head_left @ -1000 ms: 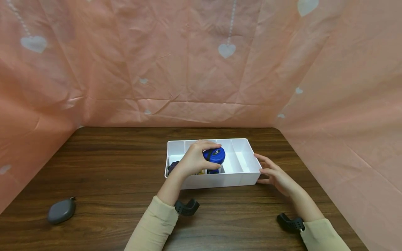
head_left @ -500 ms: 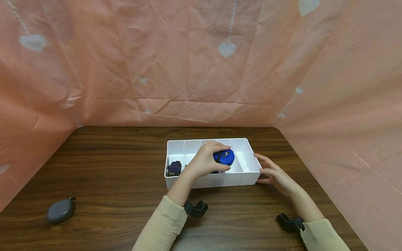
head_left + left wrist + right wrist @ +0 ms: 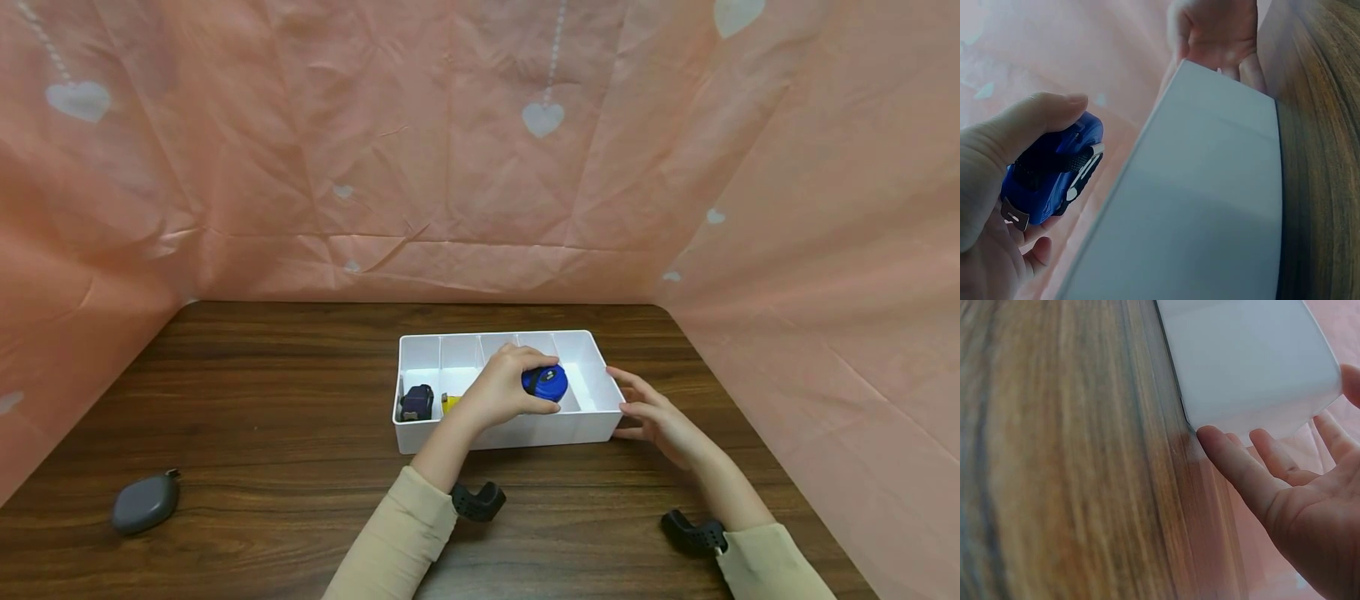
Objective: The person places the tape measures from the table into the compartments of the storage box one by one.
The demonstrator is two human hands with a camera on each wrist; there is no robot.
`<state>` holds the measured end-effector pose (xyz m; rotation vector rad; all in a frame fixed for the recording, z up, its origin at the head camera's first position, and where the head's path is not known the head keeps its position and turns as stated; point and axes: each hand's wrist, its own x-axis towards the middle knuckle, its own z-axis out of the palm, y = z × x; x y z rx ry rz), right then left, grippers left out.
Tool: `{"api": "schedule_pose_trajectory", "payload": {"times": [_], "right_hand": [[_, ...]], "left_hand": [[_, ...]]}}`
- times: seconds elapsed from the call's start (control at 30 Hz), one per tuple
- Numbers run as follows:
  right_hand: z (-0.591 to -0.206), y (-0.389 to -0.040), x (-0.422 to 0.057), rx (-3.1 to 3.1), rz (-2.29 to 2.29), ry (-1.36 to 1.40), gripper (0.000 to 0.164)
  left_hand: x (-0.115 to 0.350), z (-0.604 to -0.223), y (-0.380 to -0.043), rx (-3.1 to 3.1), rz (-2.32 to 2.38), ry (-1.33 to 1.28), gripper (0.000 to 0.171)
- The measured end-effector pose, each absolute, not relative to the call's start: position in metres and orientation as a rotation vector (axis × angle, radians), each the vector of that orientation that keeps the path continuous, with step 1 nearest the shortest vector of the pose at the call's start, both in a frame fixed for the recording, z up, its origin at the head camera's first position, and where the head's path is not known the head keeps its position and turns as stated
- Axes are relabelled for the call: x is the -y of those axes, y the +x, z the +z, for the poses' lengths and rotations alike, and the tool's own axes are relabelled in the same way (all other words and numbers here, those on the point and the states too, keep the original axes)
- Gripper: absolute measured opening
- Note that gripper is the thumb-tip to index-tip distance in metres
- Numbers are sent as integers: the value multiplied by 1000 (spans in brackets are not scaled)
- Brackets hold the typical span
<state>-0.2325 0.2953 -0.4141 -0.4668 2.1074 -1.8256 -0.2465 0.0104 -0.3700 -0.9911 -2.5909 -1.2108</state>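
In the head view, my left hand (image 3: 497, 390) grips a blue tape measure (image 3: 551, 383) over the right part of a white divided box (image 3: 547, 430). The left wrist view shows the thumb on one side of the tape measure (image 3: 1054, 169), its metal end hook and black strap visible, above the box's rim. My right hand (image 3: 663, 423) touches the box's right end with spread fingers, as the right wrist view also shows at the end wall (image 3: 1254, 362). A dark purple tape measure (image 3: 417, 402) lies in the leftmost compartment. Beside it is a yellow thing (image 3: 450, 403), mostly hidden by my left hand.
A grey rounded case (image 3: 146, 503) with a small loop lies on the brown wooden table (image 3: 262, 433) at the left. Pink cloth (image 3: 450, 167) with white hearts hangs behind the table and along its sides.
My left hand has moved right along the box and slightly lower with the blue tape measure, uncovering the dark purple one and part of the yellow thing. My right hand stays put.
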Motion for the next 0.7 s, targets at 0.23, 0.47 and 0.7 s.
{"api": "schedule_pose_trajectory", "payload": {"times": [0.23, 0.47, 0.7], "right_hand": [[-413, -233, -295, -2116, -1822, -451, 56], [-413, -233, -295, -2126, -1813, -440, 56], [-412, -232, -294, -2135, -1808, -450, 56]], "left_hand": [[-15, -373, -247, 2627, -1147, -973, 63], [-19, -377, -247, 2640, -1078, -984, 63], [-22, -383, -249, 2655, -1017, -987, 64]]}}
